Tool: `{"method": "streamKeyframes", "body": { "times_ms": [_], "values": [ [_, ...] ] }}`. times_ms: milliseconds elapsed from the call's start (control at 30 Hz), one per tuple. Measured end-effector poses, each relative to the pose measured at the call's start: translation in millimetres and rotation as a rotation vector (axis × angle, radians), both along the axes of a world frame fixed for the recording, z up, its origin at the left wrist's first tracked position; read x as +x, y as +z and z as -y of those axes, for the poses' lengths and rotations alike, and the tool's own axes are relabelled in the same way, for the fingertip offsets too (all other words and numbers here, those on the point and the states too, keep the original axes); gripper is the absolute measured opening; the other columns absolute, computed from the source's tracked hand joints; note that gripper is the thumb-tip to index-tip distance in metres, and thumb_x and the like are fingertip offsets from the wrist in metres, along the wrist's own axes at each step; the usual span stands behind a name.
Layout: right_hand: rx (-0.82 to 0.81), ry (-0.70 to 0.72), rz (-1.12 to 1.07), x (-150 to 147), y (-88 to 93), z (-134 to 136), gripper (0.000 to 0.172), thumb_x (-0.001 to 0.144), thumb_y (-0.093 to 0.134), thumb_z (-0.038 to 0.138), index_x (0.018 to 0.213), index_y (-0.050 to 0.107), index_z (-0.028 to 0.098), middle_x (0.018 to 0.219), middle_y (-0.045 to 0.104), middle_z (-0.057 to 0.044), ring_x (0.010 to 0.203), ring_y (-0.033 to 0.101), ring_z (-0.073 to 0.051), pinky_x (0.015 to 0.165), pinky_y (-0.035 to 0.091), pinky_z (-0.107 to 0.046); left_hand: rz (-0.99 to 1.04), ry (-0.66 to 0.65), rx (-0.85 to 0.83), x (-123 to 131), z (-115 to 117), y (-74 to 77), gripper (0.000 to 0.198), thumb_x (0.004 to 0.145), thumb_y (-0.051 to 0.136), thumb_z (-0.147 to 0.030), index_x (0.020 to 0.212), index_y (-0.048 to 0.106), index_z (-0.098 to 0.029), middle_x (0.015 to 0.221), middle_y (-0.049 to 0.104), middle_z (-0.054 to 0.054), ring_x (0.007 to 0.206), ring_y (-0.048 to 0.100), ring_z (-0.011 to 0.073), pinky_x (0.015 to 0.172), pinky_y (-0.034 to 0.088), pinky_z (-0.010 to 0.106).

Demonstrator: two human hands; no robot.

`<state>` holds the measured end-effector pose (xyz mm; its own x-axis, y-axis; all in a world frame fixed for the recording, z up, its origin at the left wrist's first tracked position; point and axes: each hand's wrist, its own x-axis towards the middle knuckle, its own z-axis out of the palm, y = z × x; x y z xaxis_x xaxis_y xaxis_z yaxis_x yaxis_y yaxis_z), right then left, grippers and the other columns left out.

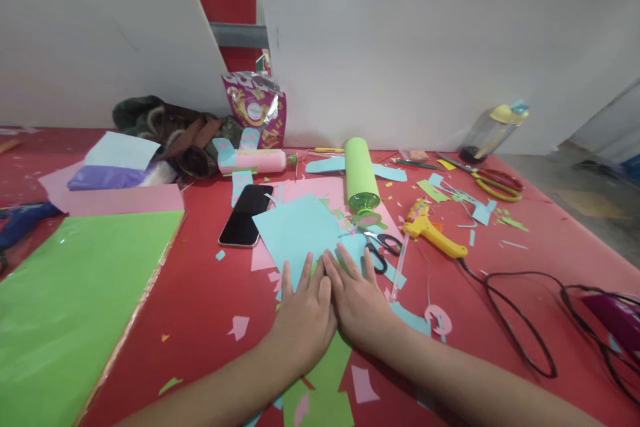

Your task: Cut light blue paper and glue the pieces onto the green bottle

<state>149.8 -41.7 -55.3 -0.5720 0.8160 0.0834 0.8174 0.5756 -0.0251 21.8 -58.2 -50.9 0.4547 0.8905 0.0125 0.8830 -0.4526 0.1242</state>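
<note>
Both hands lie palm down, side by side and touching, at the lower middle of the red table. My left hand (305, 313) has its fingers spread over the near corner of a light blue sheet (303, 230) and green paper (325, 373). Beside it, my right hand (360, 293) is also flat with fingers apart, close to black-handled scissors (383, 251). Neither hand holds anything. Beyond them lies a green paper-wrapped bottle (361, 173) with blue strips at its sides. A black phone (246, 215) rests left of the blue sheet.
A yellow glue gun (437, 235) with a black cord (520, 320) lies at right, near red-and-yellow-handled shears (495, 183). Green sheets (75, 300) cover the left. A pink wrapped bottle (255, 161), snack bag (257, 110) and clear bottle (493, 133) are at the back.
</note>
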Motion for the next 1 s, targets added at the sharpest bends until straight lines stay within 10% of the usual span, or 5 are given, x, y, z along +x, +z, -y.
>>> {"method": "streamKeyframes", "body": {
  "times_ms": [1000],
  "values": [
    [0.360, 0.101, -0.037, -2, -5.5, 7, 0.035, 0.078, 0.035, 0.006, 0.104, 0.057, 0.001, 0.105, 0.062, -0.018, 0.103, 0.052, -0.026, 0.101, 0.010, -0.051, 0.181, -0.118, 0.410, -1, 5, -13.1, 0.029, 0.077, 0.029, -0.001, 0.100, 0.047, -0.002, 0.101, 0.063, 0.019, 0.103, 0.055, 0.0271, 0.091, 0.038, 0.049]
  ]
}}
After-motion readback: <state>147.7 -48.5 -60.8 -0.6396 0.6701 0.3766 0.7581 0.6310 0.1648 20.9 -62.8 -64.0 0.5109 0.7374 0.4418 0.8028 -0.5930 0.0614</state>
